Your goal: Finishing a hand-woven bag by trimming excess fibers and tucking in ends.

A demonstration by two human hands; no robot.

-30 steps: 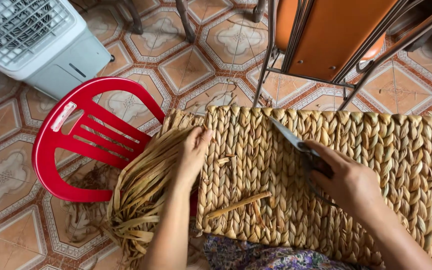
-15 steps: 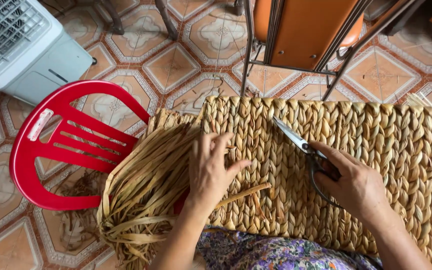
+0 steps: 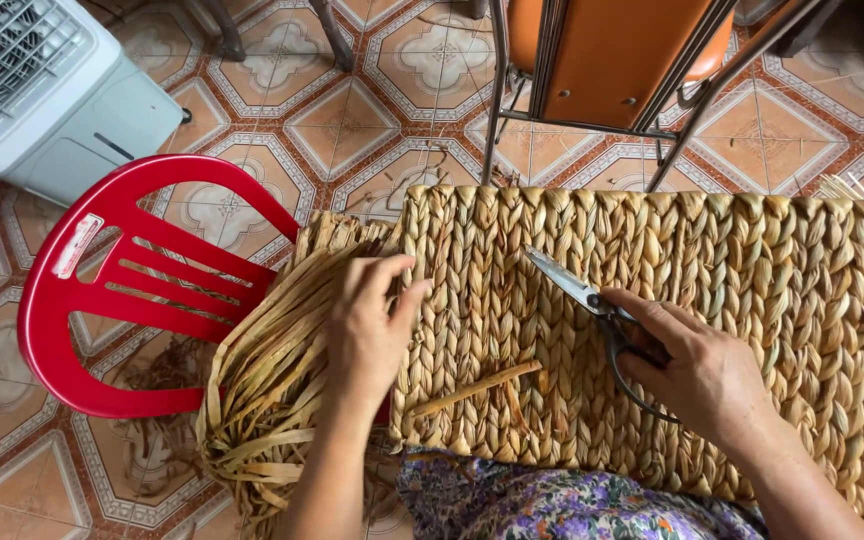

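A wide braided straw mat (image 3: 752, 270) lies across my lap. My left hand (image 3: 370, 328) rests flat on its left edge, fingers apart, beside a bundle of loose straw strands (image 3: 267, 380) hanging off that edge. My right hand (image 3: 704, 372) grips the black handles of a pair of scissors (image 3: 592, 300); the metal blades point up and left over the weave. A cut strip of straw (image 3: 477, 388) lies loose on the mat between my hands.
A red plastic chair (image 3: 122, 290) stands at my left on the patterned tile floor (image 3: 352, 110). A white fan unit (image 3: 32, 90) sits at the top left. An orange chair with metal legs (image 3: 602, 60) stands beyond the mat. Purple flowered cloth (image 3: 552, 500) covers my lap.
My left hand slid right from the loose strands onto the mat's edge. The scissors stay in my right hand, which barely shifted. The view drifted slightly.
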